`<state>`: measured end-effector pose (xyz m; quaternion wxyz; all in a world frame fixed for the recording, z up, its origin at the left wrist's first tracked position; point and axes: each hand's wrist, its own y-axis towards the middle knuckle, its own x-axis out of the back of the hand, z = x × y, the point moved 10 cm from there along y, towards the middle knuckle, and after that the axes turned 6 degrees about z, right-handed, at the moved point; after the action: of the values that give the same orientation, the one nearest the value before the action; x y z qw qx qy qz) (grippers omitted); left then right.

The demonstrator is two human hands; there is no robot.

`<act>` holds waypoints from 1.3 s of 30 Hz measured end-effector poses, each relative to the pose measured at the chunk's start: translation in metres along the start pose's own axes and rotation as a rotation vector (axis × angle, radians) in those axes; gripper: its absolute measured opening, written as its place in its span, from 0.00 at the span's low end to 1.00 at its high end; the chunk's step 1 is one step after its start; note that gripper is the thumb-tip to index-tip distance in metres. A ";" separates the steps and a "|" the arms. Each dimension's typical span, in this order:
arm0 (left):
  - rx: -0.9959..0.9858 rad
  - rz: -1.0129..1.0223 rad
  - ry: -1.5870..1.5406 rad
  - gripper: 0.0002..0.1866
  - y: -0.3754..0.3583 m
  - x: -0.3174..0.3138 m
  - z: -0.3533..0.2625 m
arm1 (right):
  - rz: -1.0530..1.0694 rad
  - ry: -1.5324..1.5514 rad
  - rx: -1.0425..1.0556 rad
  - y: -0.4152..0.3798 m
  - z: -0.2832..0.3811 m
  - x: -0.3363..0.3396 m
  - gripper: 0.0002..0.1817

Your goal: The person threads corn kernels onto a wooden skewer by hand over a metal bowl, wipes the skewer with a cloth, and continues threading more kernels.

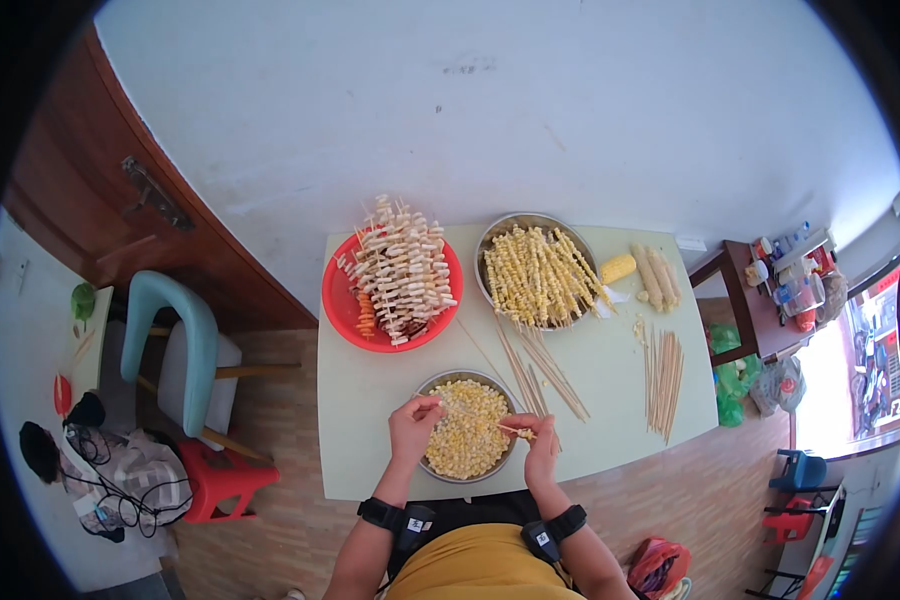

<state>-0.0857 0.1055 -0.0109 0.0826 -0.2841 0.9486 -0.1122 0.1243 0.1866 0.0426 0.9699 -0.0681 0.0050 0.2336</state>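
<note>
A metal bowl (473, 374) full of loose corn kernels (462, 440) stands at the table's near edge. Above its left side is my left hand (415, 428), fingers pinched together; whatever lies between the fingertips is too small to make out. My right hand (543, 448) is closed on a thin wooden skewer (511, 430) at the bowl's right rim. A few kernels seem to sit on that skewer close to the fingers. Just beyond the right hand, loose bare skewers (556, 378) lie on the table.
On the pale table (370, 400), a red basin (332, 312) holds skewered pale slices, and a metal basin (482, 240) holds corn skewers. To the right are a yellow corn cob (618, 268), stripped cobs (656, 278) and more skewers (663, 385). A blue chair (192, 345) stands left.
</note>
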 end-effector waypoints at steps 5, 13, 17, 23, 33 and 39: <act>0.013 0.276 0.034 0.10 -0.015 -0.050 -0.017 | -0.017 -0.010 -0.010 0.001 0.007 -0.011 0.33; 0.105 0.486 -0.130 0.10 -0.040 -0.104 -0.027 | 0.059 0.010 -0.012 0.004 0.003 -0.024 0.31; 0.073 0.508 -0.041 0.11 -0.041 -0.105 -0.034 | 0.163 0.165 -0.119 -0.002 -0.007 -0.036 0.25; 0.225 0.458 -0.102 0.12 -0.036 -0.085 -0.007 | 0.221 0.064 -0.096 -0.003 -0.005 -0.034 0.13; 0.133 0.219 0.657 0.16 -0.014 0.005 0.065 | 0.196 0.036 -0.290 -0.013 0.035 -0.014 0.18; -0.046 0.374 1.017 0.28 -0.034 -0.031 0.039 | 0.325 -0.333 -0.509 -0.022 -0.007 -0.026 0.16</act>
<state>-0.0342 0.0884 -0.0364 -0.3743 -0.0221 0.9056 -0.1981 0.1114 0.1540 0.0394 0.8595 -0.2671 -0.2011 0.3866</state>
